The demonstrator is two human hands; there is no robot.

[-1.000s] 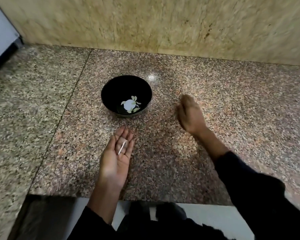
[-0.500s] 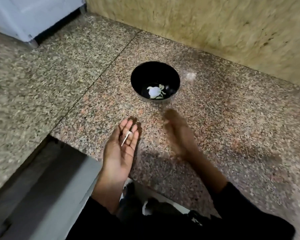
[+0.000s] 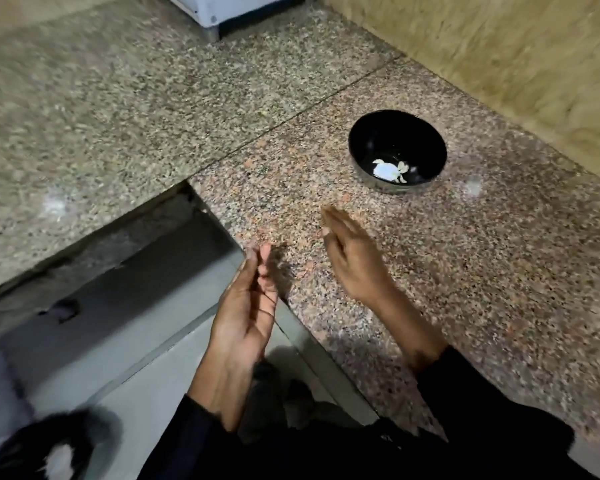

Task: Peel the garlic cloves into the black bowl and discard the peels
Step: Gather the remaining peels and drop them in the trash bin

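The black bowl [image 3: 364, 136] stands on the granite counter [image 3: 499, 271] near the wall, and several pale peeled garlic cloves [image 3: 390, 172] lie in its bottom. My left hand [image 3: 248, 306] hovers over the counter's front corner, turned on edge with its fingers nearly straight; I see nothing in it, though the palm is partly hidden. My right hand [image 3: 352, 258] is above the counter just right of the left one, fingers straight and blurred, and it holds nothing. The bowl lies beyond the right hand's fingertips.
A white appliance [image 3: 219, 8] stands at the back on the grey granite slab [image 3: 101, 116]. A beige stone wall [image 3: 516, 57] runs behind the bowl. Below the counter's corner lies a lower grey floor [image 3: 101, 341], with a dark blurred object [image 3: 49, 448] at the bottom left.
The view has swung left. My left hand has turned from palm-up to on edge, and the thin peel that lay on it is out of sight. My right hand drew back toward the left.
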